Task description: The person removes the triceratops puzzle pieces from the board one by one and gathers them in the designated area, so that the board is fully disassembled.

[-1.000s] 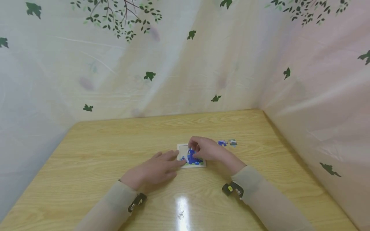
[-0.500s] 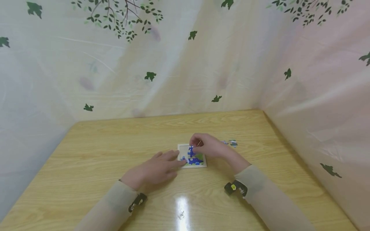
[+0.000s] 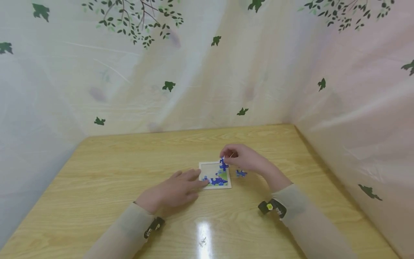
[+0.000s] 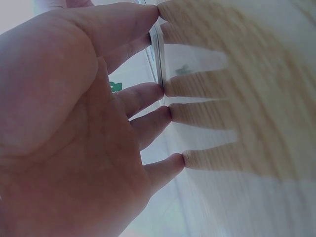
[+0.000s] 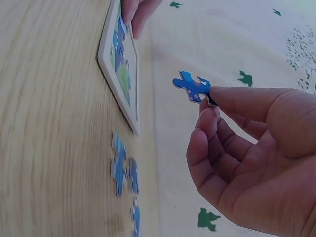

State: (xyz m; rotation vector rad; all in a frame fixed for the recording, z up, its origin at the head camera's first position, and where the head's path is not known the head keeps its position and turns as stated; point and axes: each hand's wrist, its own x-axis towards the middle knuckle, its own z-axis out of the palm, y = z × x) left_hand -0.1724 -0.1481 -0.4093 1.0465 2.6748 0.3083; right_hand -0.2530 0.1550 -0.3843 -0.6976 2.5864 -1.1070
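Observation:
My right hand [image 3: 242,156] pinches a blue jigsaw piece [image 5: 192,88] between thumb and fingertips. In the right wrist view the piece is raised off the table, with pink dots on its face. From the head view it overlaps the far right corner of a white-framed puzzle tray [image 3: 230,181]. Joined pieces with blue, purple and green print [image 3: 218,181] fill the tray's near and right parts; its pale backing shows at the far left. My left hand [image 3: 178,187] lies flat with spread fingers at the tray's left side, one finger reaching over the near left pieces.
A loose blue piece [image 3: 240,173] lies just right of the tray, partly under my right hand. In the right wrist view, more loose pieces [image 5: 134,175] lie beside it. The wooden table [image 3: 129,154] meets hanging leaf-printed sheets [image 3: 194,90] at the back and right.
My right hand has lifted the blue piece from the middle of the tray and carried it up and to the right. A loose piece beside the tray has come into view. My left hand stays still.

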